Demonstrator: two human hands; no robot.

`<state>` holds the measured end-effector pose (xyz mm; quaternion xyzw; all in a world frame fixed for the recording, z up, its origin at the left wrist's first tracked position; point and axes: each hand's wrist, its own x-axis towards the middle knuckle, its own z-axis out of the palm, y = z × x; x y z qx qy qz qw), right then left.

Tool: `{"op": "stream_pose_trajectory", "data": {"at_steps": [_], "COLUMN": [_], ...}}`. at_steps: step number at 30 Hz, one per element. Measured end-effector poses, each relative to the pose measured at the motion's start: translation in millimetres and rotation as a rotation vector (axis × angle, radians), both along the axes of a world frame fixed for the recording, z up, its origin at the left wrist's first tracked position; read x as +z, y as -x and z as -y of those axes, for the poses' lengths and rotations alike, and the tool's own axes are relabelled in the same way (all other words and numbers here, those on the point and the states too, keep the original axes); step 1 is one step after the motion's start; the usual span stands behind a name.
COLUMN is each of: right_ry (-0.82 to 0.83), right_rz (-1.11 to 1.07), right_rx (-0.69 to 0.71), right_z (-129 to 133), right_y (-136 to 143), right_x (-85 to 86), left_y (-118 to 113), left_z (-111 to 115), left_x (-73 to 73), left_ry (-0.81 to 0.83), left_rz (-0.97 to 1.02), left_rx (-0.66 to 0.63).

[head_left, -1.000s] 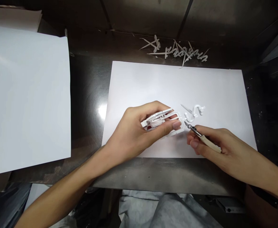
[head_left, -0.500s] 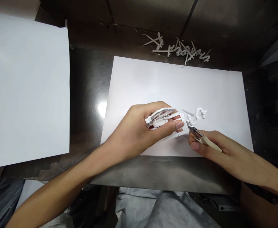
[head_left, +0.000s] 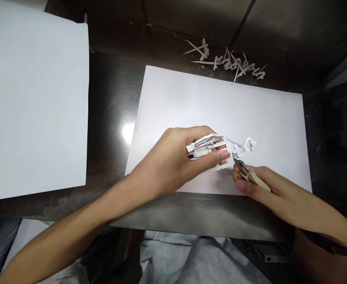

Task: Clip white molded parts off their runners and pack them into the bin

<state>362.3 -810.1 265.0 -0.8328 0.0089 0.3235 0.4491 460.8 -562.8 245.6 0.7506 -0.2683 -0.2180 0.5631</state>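
Observation:
My left hand (head_left: 179, 161) is closed around a white plastic frame part (head_left: 203, 148), its thumb pressed on the part's lower side. Pliers-like cutters (head_left: 253, 177) with cream handles are held in my right hand (head_left: 268, 185). Their metal jaws are at the right end of the frame part, by a curved white plastic piece (head_left: 246, 146). A thin white spike stretches between the frame part and the curved piece. Whether the jaws touch the plastic is too small to tell. Both hands are over a white sheet (head_left: 179, 94).
Several white plastic scraps (head_left: 231, 65) lie on the dark metal table (head_left: 111, 98) behind the sheet. Another large white sheet (head_left: 34, 102) is at the left. The table's front edge runs below my hands, with grey cloth (head_left: 173, 256) under it.
The curved white piece has turned and shifted slightly, and the spike beside it now slopes nearer the frame part. My right hand and the cutters have moved a little left. The view has shifted slightly.

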Motion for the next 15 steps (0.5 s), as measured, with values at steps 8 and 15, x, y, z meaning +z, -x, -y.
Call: {"op": "stream_pose_trajectory", "data": {"at_steps": [8,15], "right_ry": [0.046,0.119], "right_rz": [0.015,0.035], "right_rx": [0.016,-0.025], "right_z": [1,-4], "right_y": [5,9], "right_x": [-10.3,-17.9], "left_y": [-2,-3], "left_z": [-1,0], "left_x": [-4.3,-10.3], "left_ry": [-0.020,-0.003], "left_rz": [-0.006,-0.040], "left_rx": [-0.002,0.016]}}
